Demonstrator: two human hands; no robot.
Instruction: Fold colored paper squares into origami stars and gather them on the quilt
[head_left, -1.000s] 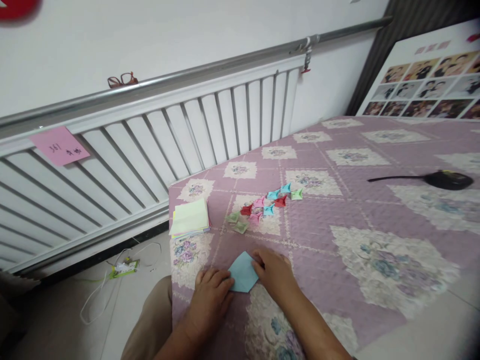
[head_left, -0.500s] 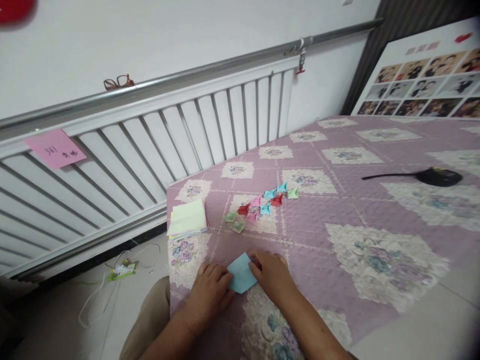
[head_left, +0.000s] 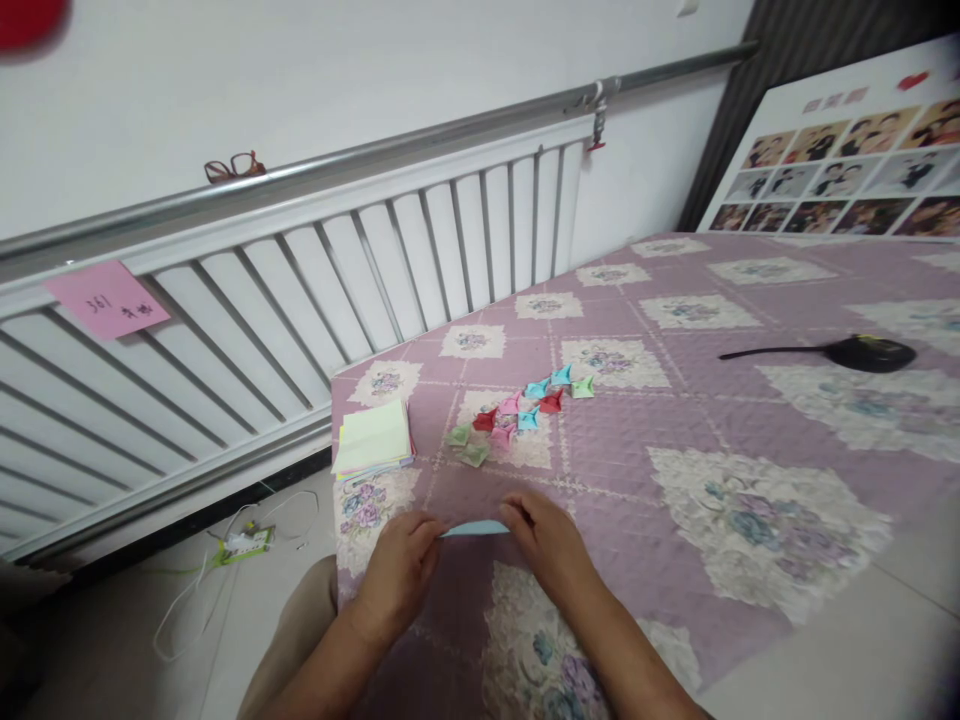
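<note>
A light blue sheet of paper (head_left: 475, 528) is stretched between my two hands and shows as a thin strip, seen nearly edge-on. My left hand (head_left: 409, 560) pinches its left end. At the other end, the fingers of my right hand (head_left: 541, 535) are closed on the paper. Just beyond my hands lie several small folded paper pieces (head_left: 502, 434) in pink, red, blue and green, set out in slanting rows. A stack of square coloured paper (head_left: 375, 438), pale yellow-green on top, sits to the left near the table's edge.
A purple quilted tablecloth (head_left: 607, 470) with floral patches covers the table. Toward the right lies a black object with a thin handle (head_left: 866, 352). Behind the table's left edge runs a white radiator (head_left: 420, 260) with a pipe above it. A power strip (head_left: 244, 545) with cables is on the floor.
The blue paper went from lying flat with its face showing to being held up nearly edge-on. My left hand shifted slightly left and up, now pinching its end.
</note>
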